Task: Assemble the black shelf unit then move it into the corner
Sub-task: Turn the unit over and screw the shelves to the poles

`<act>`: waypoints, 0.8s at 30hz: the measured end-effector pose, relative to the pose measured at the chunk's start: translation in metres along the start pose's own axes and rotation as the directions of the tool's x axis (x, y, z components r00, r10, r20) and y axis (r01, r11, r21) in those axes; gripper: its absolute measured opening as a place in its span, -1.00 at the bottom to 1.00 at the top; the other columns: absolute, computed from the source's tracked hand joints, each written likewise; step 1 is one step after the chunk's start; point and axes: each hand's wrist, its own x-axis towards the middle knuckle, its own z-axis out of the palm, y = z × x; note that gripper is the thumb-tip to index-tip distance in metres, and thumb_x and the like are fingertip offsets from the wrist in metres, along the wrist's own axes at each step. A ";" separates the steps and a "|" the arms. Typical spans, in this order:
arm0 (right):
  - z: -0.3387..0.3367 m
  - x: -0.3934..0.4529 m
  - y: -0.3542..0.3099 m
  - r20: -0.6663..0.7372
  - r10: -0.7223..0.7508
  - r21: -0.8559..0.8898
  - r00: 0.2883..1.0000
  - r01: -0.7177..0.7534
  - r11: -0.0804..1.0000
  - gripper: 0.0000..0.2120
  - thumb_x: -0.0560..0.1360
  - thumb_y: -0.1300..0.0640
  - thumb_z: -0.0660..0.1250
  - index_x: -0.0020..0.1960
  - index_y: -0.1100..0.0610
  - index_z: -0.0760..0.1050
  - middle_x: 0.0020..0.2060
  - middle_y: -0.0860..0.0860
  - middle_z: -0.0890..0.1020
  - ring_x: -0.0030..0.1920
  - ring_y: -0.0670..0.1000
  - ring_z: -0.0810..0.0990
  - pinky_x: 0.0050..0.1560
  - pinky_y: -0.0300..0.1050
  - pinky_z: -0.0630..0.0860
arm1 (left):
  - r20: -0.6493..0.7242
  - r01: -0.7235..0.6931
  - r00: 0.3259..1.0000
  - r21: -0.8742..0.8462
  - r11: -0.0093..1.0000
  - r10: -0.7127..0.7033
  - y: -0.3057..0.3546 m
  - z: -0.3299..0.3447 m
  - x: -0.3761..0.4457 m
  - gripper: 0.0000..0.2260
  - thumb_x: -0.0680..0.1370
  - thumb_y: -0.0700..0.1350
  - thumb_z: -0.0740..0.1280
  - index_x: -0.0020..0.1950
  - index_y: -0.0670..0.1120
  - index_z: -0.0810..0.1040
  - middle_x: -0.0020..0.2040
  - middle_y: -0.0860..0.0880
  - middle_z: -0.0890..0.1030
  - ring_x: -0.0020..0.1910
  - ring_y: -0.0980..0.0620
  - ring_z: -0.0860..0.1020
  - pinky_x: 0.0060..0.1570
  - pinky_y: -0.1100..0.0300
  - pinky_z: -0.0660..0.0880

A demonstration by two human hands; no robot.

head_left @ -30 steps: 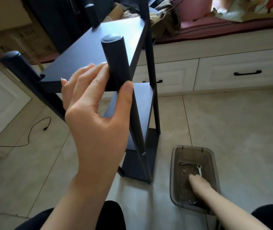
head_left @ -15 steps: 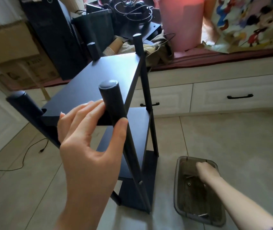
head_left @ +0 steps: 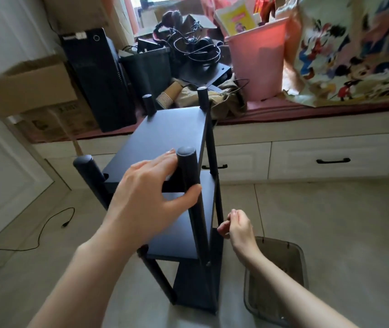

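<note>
Head view: shelf unit (head_left: 165,138) nearly assembled; left hand (head_left: 150,192) clamped on post (head_left: 188,171), right hand (head_left: 238,224) pinching below, contents unclear; corner move remaining.

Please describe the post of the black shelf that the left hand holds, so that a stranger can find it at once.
Start at the black three-tier shelf unit standing on the tiled floor. Its top board has four round black posts at its corners. The wanted one is the near right post with a domed cap; alone among them, it has the left hand wrapped round it.
</note>
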 end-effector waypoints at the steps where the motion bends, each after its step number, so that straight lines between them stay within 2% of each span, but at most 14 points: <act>1: 0.005 -0.007 -0.008 0.021 -0.012 0.009 1.000 0.012 1.000 -0.66 0.69 0.04 0.01 -0.14 0.15 0.40 -0.36 0.12 0.60 -0.29 0.06 0.59 -0.16 0.01 0.54 | 0.073 0.033 0.997 -0.049 0.998 -0.030 0.000 -0.006 0.005 -0.59 0.40 0.22 0.34 0.17 0.07 0.56 0.07 0.11 0.68 0.11 0.03 0.60 0.18 -0.11 0.50; 4: 0.014 -0.025 -0.011 0.067 0.066 -0.046 0.996 -0.063 0.997 -0.65 0.68 0.04 0.00 -0.19 0.15 0.37 -0.40 0.07 0.53 -0.33 0.03 0.52 -0.21 -0.01 0.49 | 0.238 0.082 0.969 -0.087 0.993 -0.059 0.002 -0.014 0.018 -0.69 0.44 0.10 0.44 0.07 0.16 0.38 0.08 0.08 0.66 0.15 -0.09 0.60 0.19 -0.18 0.50; 6: 0.015 -0.035 -0.007 0.073 0.205 -0.056 0.976 -0.201 0.978 -0.66 0.68 0.04 -0.02 -0.16 0.15 0.37 -0.35 0.09 0.55 -0.30 0.07 0.51 -0.17 -0.02 0.48 | 0.281 0.061 0.959 -0.090 0.994 -0.033 0.002 -0.019 0.022 -0.70 0.49 0.00 0.47 0.01 0.13 0.35 0.11 0.05 0.66 0.18 -0.09 0.59 0.20 -0.17 0.49; 8: 0.015 -0.043 -0.004 0.107 0.275 -0.078 0.955 -0.268 0.960 -0.67 0.68 0.06 -0.04 -0.14 0.16 0.36 -0.28 0.15 0.58 -0.26 0.10 0.54 -0.13 0.00 0.49 | 0.285 0.050 0.959 -0.109 0.993 -0.017 0.000 -0.023 0.024 -0.70 0.50 -0.06 0.49 0.00 0.09 0.35 0.13 0.11 0.65 0.24 -0.04 0.57 0.24 -0.13 0.48; 11: 0.027 -0.057 -0.005 0.146 0.264 -0.062 0.953 -0.257 0.964 -0.70 0.66 0.11 -0.04 -0.13 0.17 0.36 -0.28 0.13 0.61 -0.23 0.07 0.60 -0.10 0.01 0.55 | 0.254 0.067 0.967 -0.170 0.983 -0.022 -0.016 -0.036 0.023 -0.68 0.49 -0.10 0.51 -0.01 0.07 0.37 0.15 0.21 0.62 0.32 0.09 0.54 0.30 -0.09 0.45; 14: 0.043 -0.065 -0.010 0.168 0.217 -0.053 0.962 -0.211 0.976 -0.70 0.68 0.10 -0.04 -0.12 0.17 0.35 -0.25 0.13 0.63 -0.20 0.05 0.63 -0.10 0.00 0.57 | 0.231 0.114 0.971 -0.254 0.960 -0.054 -0.043 -0.055 0.020 -0.67 0.49 -0.16 0.52 0.02 0.07 0.38 0.17 0.12 0.64 0.35 0.17 0.52 0.36 -0.07 0.45; 17: 0.062 -0.066 -0.018 0.281 0.201 -0.087 0.938 -0.184 0.979 -0.69 0.70 0.09 -0.06 -0.13 0.17 0.31 -0.20 0.12 0.61 -0.12 0.05 0.63 -0.02 -0.01 0.55 | 0.216 0.209 0.967 -0.386 0.899 -0.133 -0.081 -0.082 0.015 -0.69 0.49 -0.24 0.50 0.07 -0.02 0.44 0.12 0.05 0.69 0.23 0.20 0.60 0.27 0.01 0.55; 19: 0.077 -0.064 -0.023 0.350 0.200 -0.162 0.915 -0.152 0.975 -0.69 0.70 0.08 -0.05 -0.15 0.15 0.29 -0.09 0.21 0.59 0.02 0.15 0.61 0.06 0.03 0.52 | 0.199 0.262 0.961 -0.448 0.855 -0.191 -0.110 -0.100 0.012 -0.70 0.49 -0.25 0.50 0.11 -0.05 0.48 0.10 0.07 0.71 0.19 0.16 0.63 0.19 0.08 0.58; 20: 0.084 -0.062 -0.026 0.374 0.198 -0.194 0.906 -0.133 0.972 -0.70 0.70 0.07 -0.05 -0.15 0.14 0.29 -0.05 0.24 0.59 0.04 0.17 0.60 0.04 0.03 0.51 | 0.191 0.278 0.959 -0.469 0.839 -0.211 -0.124 -0.108 0.009 -0.69 0.49 -0.25 0.49 0.15 -0.05 0.49 0.11 0.10 0.71 0.18 0.14 0.64 0.14 0.17 0.59; 22: 0.099 -0.058 -0.034 0.417 0.198 -0.231 0.887 -0.107 0.967 -0.71 0.70 0.05 -0.05 -0.13 0.12 0.27 -0.12 0.16 0.58 -0.08 0.09 0.57 -0.04 -0.01 0.49 | 0.166 0.290 0.957 -0.501 0.816 -0.238 -0.149 -0.120 0.004 -0.66 0.49 -0.23 0.49 0.20 -0.03 0.49 0.14 0.13 0.70 0.16 0.11 0.65 0.04 0.32 0.58; 24: 0.113 -0.053 -0.043 0.458 0.210 -0.258 0.864 -0.097 0.961 -0.72 0.70 0.03 -0.06 -0.11 0.12 0.25 -0.20 0.09 0.59 -0.18 0.03 0.54 -0.12 -0.06 0.47 | 0.131 0.297 0.954 -0.527 0.796 -0.270 -0.172 -0.130 -0.004 -0.64 0.49 -0.19 0.50 0.22 0.00 0.49 0.17 0.12 0.69 0.16 0.11 0.66 0.09 0.28 0.55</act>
